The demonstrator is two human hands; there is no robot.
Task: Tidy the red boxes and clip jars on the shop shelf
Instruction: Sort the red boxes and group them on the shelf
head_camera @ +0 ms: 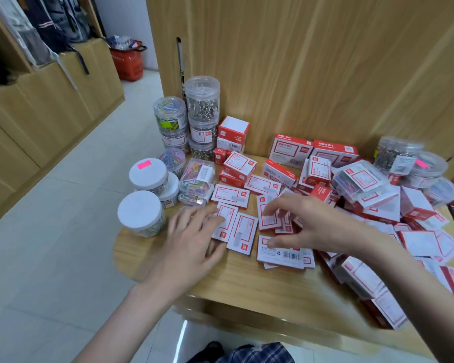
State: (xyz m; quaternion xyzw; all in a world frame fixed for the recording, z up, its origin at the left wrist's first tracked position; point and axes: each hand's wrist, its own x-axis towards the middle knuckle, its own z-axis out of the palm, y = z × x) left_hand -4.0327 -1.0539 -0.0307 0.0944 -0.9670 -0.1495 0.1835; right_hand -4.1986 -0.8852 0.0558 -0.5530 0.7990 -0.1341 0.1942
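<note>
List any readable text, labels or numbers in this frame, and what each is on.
None reads with certainty.
Red boxes: red-framed labels with a small logo, print blurred.
Box by the right hand: barcode and recycling mark, digits too small.
Jar lid: blank pink sticker.
Clip jars: labels illegible.

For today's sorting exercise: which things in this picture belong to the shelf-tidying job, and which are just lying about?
Part of the job:
red boxes scattered over the wooden shelf
clip jars stacked at the left
left hand resting on a box
right hand open above the boxes

Just lying about:
red basket on the floor
hanging bags
</note>
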